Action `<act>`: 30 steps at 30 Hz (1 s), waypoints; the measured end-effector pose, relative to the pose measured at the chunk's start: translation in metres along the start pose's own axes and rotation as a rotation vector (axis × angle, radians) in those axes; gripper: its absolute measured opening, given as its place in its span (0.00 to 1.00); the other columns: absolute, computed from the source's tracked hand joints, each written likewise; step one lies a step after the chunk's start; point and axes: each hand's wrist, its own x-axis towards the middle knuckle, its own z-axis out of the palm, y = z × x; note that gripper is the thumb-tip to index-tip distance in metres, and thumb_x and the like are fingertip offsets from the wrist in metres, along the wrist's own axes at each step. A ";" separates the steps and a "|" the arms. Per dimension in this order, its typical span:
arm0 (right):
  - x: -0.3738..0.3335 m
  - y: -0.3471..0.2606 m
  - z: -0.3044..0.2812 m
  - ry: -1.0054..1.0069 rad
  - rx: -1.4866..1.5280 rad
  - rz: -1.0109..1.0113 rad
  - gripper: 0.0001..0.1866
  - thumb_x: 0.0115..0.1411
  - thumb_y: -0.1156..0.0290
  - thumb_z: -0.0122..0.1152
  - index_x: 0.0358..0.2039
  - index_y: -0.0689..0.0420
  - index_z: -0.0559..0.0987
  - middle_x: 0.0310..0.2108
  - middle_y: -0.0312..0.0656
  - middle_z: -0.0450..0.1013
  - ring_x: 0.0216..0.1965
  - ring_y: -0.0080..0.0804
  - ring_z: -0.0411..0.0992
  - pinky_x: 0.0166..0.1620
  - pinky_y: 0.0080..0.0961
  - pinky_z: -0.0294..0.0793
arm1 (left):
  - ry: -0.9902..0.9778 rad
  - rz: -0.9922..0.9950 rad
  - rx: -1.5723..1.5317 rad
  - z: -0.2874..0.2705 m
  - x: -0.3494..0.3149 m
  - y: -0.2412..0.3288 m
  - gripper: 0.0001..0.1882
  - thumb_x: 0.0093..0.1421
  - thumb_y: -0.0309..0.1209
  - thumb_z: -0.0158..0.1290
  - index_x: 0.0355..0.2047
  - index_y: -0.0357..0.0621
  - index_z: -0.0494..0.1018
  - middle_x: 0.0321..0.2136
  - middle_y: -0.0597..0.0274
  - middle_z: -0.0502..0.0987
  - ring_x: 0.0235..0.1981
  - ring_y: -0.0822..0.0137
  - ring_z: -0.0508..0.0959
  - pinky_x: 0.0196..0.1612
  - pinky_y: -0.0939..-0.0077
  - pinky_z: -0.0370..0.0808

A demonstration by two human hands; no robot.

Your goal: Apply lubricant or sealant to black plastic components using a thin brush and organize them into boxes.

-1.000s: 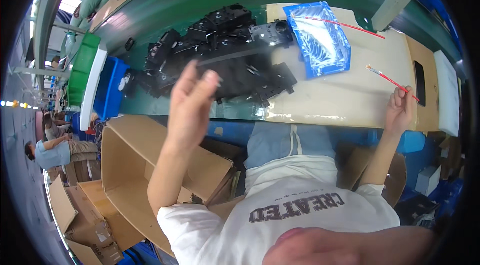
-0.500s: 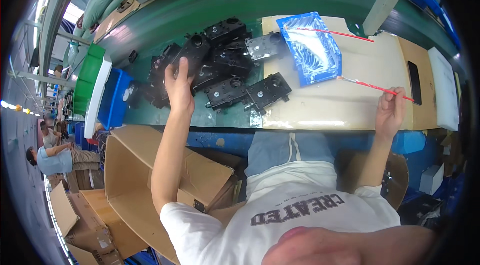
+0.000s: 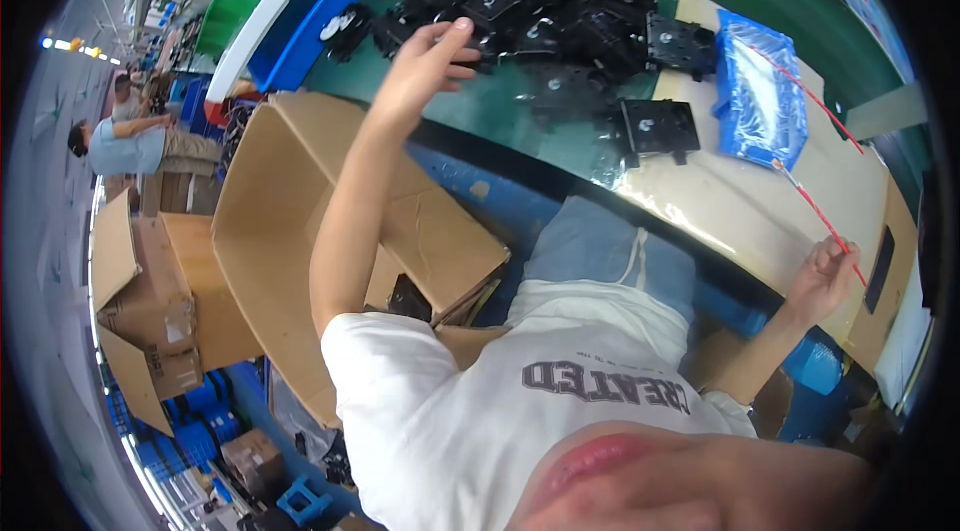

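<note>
Release, apparently: left hand (image 3: 420, 71) now loose and empty, earlier grip gone; black housings (image 3: 600, 33) heaped between near and far edges of green surface (image 3: 478, 109); red brush (image 3: 823, 219) pinched in right hand (image 3: 822, 279).

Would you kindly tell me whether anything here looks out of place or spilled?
The black parts left of the blue tray lie mostly in a jumbled heap, overlapping at differing angles. A thin red stick juts past the tray's right edge, so it looks loosely placed. No clear spill shows.
</note>
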 end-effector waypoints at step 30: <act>0.016 0.018 0.053 -0.172 -0.040 0.039 0.13 0.68 0.69 0.38 0.43 0.63 0.71 0.30 0.42 0.66 0.26 0.23 0.57 0.28 0.15 0.57 | -0.176 -0.525 0.926 -0.158 -0.201 -0.494 0.34 0.57 0.47 0.49 0.59 0.41 0.59 0.53 0.41 0.67 0.54 0.50 0.67 0.55 0.59 0.67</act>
